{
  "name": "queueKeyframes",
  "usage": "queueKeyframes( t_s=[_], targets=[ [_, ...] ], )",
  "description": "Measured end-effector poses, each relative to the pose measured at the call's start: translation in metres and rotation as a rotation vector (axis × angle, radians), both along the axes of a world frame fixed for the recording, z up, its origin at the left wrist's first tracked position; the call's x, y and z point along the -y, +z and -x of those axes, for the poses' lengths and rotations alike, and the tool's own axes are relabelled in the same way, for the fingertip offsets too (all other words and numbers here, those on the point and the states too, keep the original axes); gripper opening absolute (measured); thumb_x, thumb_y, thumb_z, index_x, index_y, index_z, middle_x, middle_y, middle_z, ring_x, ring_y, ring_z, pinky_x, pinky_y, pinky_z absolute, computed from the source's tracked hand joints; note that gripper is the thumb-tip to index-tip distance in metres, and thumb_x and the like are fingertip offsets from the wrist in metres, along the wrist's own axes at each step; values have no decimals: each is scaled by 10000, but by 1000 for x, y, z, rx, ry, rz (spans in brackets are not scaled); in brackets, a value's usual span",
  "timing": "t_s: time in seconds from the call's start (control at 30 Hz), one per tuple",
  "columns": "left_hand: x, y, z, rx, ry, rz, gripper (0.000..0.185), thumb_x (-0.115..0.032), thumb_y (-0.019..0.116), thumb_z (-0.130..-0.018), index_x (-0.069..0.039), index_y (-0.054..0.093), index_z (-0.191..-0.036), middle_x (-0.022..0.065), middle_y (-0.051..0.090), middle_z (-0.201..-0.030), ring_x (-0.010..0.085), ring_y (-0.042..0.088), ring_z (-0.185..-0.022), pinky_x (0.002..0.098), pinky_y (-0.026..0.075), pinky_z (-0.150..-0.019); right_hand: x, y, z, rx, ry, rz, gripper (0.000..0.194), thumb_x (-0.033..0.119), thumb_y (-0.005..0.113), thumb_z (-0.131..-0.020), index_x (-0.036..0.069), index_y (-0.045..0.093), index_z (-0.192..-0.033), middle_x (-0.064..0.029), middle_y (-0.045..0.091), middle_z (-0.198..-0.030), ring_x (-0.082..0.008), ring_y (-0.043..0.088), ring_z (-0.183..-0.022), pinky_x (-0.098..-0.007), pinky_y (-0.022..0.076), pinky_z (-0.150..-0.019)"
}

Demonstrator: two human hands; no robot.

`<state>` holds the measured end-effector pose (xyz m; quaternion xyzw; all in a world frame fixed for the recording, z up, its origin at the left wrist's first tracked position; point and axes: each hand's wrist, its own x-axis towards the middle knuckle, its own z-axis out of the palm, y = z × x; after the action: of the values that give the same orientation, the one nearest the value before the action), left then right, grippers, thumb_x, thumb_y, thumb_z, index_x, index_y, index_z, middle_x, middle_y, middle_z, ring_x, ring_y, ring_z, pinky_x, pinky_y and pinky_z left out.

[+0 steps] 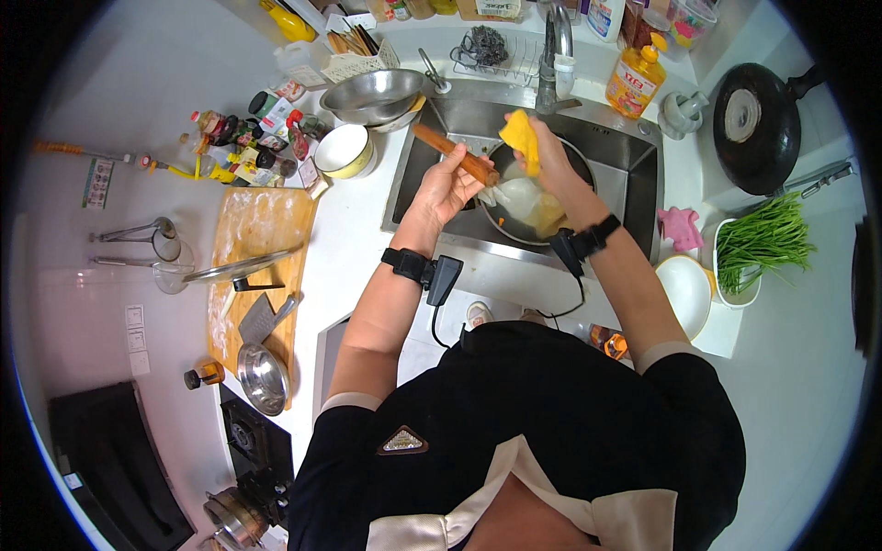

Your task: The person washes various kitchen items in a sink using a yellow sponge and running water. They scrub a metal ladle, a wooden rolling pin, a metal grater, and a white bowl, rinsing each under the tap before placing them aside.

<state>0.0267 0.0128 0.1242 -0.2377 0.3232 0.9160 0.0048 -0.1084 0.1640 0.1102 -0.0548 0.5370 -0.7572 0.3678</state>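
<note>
My left hand (446,187) grips a brown wooden rolling pin (441,142), tilted over the left part of the stainless steel sink (627,165). In my right hand (551,155) is a yellow cloth or sponge (521,138), held above the sink and apart from the pin. Below both hands a round metal basin (589,162) sits in the sink. It contains cloudy water and a pale, translucent item (518,196), perhaps a plastic bag or a bowl. My right forearm hides part of the basin.
The faucet (551,69) rises behind the sink. A yellow soap bottle (635,79) stands at its back right. To the left are a yellow-rimmed bowl (342,151), several condiment bottles and a floury cutting board (269,206) bearing a cleaver (258,319). Green chives (765,241) fill a container on the right.
</note>
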Motion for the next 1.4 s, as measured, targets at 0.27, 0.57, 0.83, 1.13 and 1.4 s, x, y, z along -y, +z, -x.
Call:
queueKeyframes(
  t_s=[0.27, 0.57, 0.83, 1.13, 1.4],
  targets=[
    [-12, -25, 26, 126, 181, -160, 225, -261, 489, -994, -52, 553, -1049, 99, 646, -961, 236, 675, -852, 381, 596, -746, -21, 37, -74, -1401, -127, -156, 148, 140, 626, -850, 68, 597, -976, -84, 532, -1085, -245, 611, -863, -357, 503, -730],
    [-30, -47, 46, 288, 173, -162, 212, -277, 449, -988, -77, 506, -1031, 112, 618, -898, 261, 639, -785, 438, 566, -704, -58, 6, -57, -1592, 103, -146, 145, 89, 666, -770, 83, 596, -898, -87, 538, -1089, -308, 597, -935, -397, 499, -785],
    [-20, -54, 63, 254, 71, -108, 333, -332, 372, -1013, -50, 548, -997, 104, 637, -929, 284, 630, -893, 467, 532, -828, -50, 28, -65, -1497, -4, -108, 141, 75, 649, -763, 71, 601, -895, -105, 555, -1037, -297, 590, -956, -377, 499, -805],
    [-21, -36, 34, 193, 96, -145, 231, -252, 531, -965, -51, 418, -962, 88, 534, -728, 203, 587, -633, 427, 601, -670, -82, -16, -17, -1228, 129, -395, 153, 118, 626, -807, 70, 588, -947, -78, 571, -1050, -257, 605, -971, -371, 495, -808],
    [-64, -26, 14, 114, -80, 1387, 302, -134, 613, -853, -35, 409, -1051, 132, 597, -757, 365, 638, -707, 469, 524, -612, -25, -18, -40, 97, 21, 156, 385, 342, 524, -969, 58, 441, -1214, -83, 544, -1124, -176, 605, -969, -312, 522, -766]
  ],
)
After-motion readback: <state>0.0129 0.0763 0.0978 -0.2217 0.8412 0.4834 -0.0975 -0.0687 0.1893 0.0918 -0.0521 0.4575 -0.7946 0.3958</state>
